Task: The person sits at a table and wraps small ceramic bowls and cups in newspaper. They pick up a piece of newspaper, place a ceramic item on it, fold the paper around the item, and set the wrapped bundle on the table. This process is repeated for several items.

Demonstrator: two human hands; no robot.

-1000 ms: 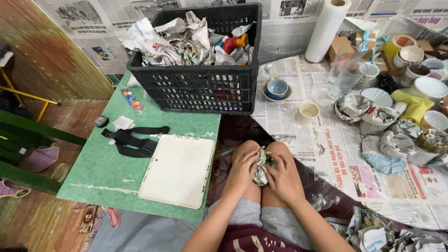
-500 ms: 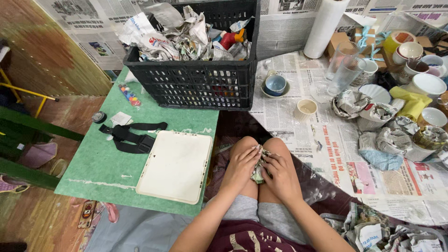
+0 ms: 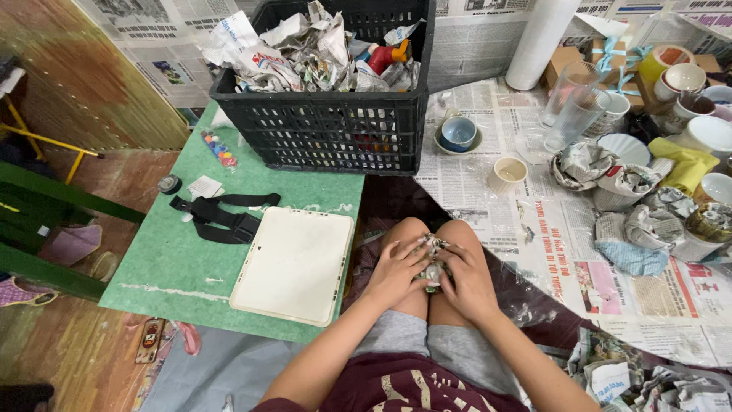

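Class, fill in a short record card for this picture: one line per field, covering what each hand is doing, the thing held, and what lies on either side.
Left hand: left hand pressed on the small bundle wrapped in crumpled newspaper, on the knees
Right hand: right hand clasps the same bundle from the other side
Left side: white rectangular plastic tray on the green table
Ahead: black plastic crate stuffed with newspaper
Right side: small cream cup on newspaper sheets

Green table (image 3: 160,252) bearing crate (image 3: 335,130), white tray (image 3: 293,263)

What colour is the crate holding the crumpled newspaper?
Black; the plastic crate shows clearly in the head view.
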